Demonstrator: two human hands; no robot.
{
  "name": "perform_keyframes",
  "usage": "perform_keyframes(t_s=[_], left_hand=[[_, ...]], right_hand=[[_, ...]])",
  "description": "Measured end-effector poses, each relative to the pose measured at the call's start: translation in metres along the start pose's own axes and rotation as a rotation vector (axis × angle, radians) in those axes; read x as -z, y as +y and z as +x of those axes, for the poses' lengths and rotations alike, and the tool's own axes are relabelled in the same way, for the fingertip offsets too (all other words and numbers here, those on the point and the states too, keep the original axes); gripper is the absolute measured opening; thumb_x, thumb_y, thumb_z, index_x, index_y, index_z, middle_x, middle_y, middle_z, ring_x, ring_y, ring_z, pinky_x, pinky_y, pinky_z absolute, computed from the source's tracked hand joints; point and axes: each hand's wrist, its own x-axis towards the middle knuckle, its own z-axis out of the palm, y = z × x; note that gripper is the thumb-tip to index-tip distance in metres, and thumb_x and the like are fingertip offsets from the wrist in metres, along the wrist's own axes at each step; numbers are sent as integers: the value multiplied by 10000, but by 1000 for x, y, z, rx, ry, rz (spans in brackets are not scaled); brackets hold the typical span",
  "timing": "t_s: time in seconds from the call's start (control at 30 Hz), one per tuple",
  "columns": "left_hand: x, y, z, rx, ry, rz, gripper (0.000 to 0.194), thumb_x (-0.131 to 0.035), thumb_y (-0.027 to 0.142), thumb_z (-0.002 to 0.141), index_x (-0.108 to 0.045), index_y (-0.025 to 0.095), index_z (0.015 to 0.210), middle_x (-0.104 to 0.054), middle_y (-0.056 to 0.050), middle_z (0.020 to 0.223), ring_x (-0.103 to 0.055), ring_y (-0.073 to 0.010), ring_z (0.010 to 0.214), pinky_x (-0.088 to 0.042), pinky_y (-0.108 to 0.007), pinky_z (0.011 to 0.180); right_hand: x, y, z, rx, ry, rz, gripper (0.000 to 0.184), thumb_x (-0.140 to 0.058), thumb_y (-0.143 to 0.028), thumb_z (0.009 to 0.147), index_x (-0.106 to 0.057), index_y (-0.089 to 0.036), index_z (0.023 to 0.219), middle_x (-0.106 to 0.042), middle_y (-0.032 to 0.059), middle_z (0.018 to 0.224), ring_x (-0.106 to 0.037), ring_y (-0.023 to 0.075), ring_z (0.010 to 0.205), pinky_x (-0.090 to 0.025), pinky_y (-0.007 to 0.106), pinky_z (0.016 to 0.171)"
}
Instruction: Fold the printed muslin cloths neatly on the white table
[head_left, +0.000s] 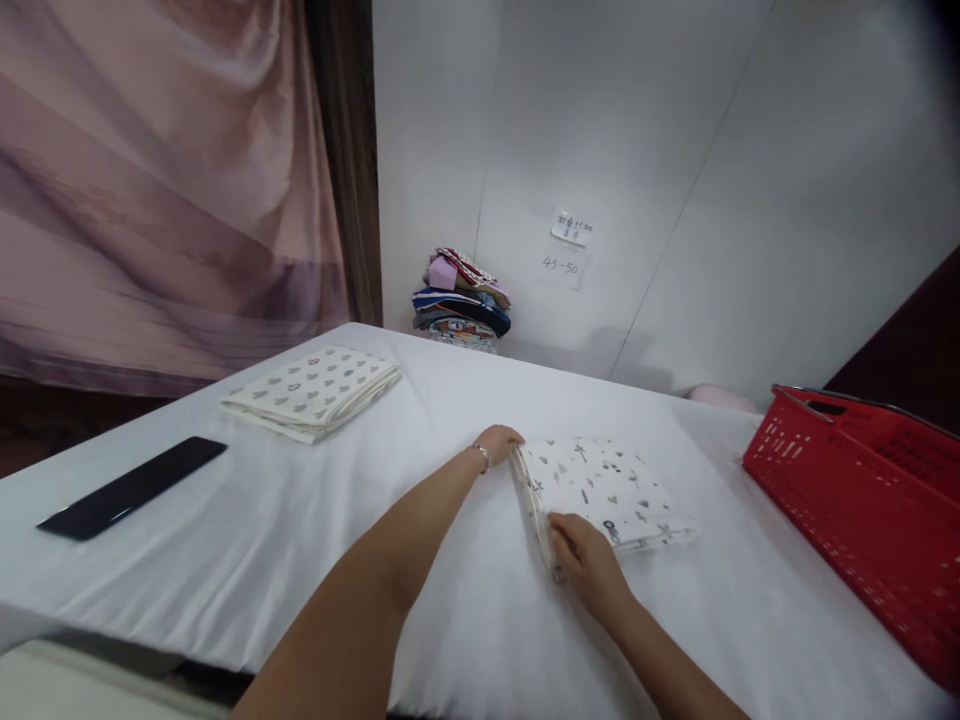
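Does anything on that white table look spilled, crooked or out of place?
Nothing looks spilled or damaged. At most, the white table cover is wrinkled along its near side, and the printed cloth with the left hand and right hand at its left edge looks slightly uneven.

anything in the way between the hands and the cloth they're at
Nothing visible: the left hand is at the far left corner of the cloth, the right hand at its near left edge. The basket stands apart.
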Motion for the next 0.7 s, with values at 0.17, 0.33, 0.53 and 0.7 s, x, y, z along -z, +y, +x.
perform_keyframes(t_s=[0.17,0.33,0.53,0.7], left_hand=[[9,1,1,-169,-59,129,229,-515,218,785,-677,285,931,-652,32,1050,-559,-145,997,-397,-243,918],[14,6,-4,-348,-99,241,216,-507,186,790,-663,292,895,-634,27,1064,-487,-151,1077,-364,-267,942],[11,5,-5,-476,-85,320,202,-446,169,820,-640,226,822,-621,-56,998,-473,-180,1057,-387,-308,895],[5,0,-11,-482,-28,358,218,-406,164,834,-621,196,835,-597,-74,1012,-461,-188,1054,-403,-323,870]], right_hand=[[5,-3,22,-116,-93,-104,254,-388,-245,859,-624,-200,775,-626,20,742,-563,150,707,-382,233,635],[-1,-7,37,-191,-161,-257,195,-449,-284,845,-598,-197,754,-622,4,687,-543,132,641,-280,221,553],[-8,-9,38,-218,-167,-357,216,-452,-349,851,-546,-193,735,-617,9,696,-535,134,626,-224,233,519],[-10,-7,36,-193,-177,-409,176,-435,-276,858,-523,-192,731,-607,5,721,-531,126,630,-224,241,528]])
